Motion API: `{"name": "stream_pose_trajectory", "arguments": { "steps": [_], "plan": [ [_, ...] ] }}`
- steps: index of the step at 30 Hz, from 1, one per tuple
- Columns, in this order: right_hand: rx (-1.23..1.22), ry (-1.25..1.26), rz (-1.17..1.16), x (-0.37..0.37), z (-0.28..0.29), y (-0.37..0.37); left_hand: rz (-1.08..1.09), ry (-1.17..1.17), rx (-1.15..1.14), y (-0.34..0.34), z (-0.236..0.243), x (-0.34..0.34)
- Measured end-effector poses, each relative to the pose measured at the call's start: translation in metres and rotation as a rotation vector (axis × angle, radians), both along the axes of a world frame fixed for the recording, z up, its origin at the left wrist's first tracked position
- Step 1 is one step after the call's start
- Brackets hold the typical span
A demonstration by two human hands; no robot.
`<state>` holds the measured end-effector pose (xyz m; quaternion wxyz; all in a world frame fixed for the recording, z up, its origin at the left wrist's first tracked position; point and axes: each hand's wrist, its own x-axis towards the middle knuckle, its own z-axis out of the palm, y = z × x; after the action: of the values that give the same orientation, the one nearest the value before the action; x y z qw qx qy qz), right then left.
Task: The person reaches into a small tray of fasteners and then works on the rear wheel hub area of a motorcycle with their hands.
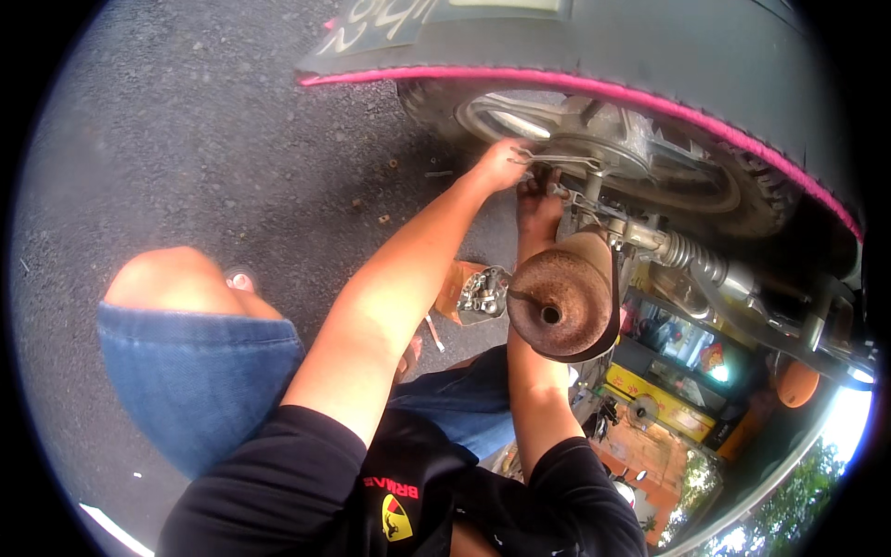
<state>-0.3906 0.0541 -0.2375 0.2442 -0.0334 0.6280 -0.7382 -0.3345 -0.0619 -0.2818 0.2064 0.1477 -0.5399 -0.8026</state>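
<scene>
My left hand (502, 165) is closed around the near end of a slim metal bar (561, 159), which is forked at that end. The bar reaches across to the hub of the motorcycle's wheel (487, 110); its kind is too small to tell. Just below, my right hand (539, 210) is up at the hub, its fingers bent beside a small metal linkage (577, 198). What those fingers grip, if anything, is hidden. The rusty brown exhaust muffler (564, 292) stands over my right forearm and hides part of it.
A dark cover with pink trim (650, 93) overhangs the wheel. Beside the muffler is a coil spring shock absorber (691, 255). An open cardboard box (455, 295) of metal parts sits on the asphalt (232, 121) between my arms. Small nuts (384, 219) lie loose there.
</scene>
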Motion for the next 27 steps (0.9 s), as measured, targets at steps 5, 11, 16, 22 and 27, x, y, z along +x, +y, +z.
{"name": "stream_pose_trajectory", "arguments": {
  "steps": [5, 11, 16, 22, 27],
  "plan": [
    [-0.076, -0.064, 0.059, -0.008, -0.004, 0.002, 0.023, 0.003, 0.104, 0.004, -0.002, 0.002],
    [-0.103, -0.091, 0.108, -0.012, -0.003, 0.010, 0.033, 0.034, 0.342, 0.015, 0.014, 0.007],
    [-0.042, -0.078, 0.153, -0.004, -0.002, 0.002, 0.040, 0.137, 0.591, 0.021, -0.005, -0.006],
    [0.004, -0.033, 0.138, -0.004, 0.002, 0.007, 0.051, 0.043, 0.781, 0.028, 0.003, -0.007],
    [-0.083, 0.001, 0.099, 0.009, -0.007, 0.002, 0.024, 0.108, 0.877, 0.027, 0.000, -0.004]
  ]
}}
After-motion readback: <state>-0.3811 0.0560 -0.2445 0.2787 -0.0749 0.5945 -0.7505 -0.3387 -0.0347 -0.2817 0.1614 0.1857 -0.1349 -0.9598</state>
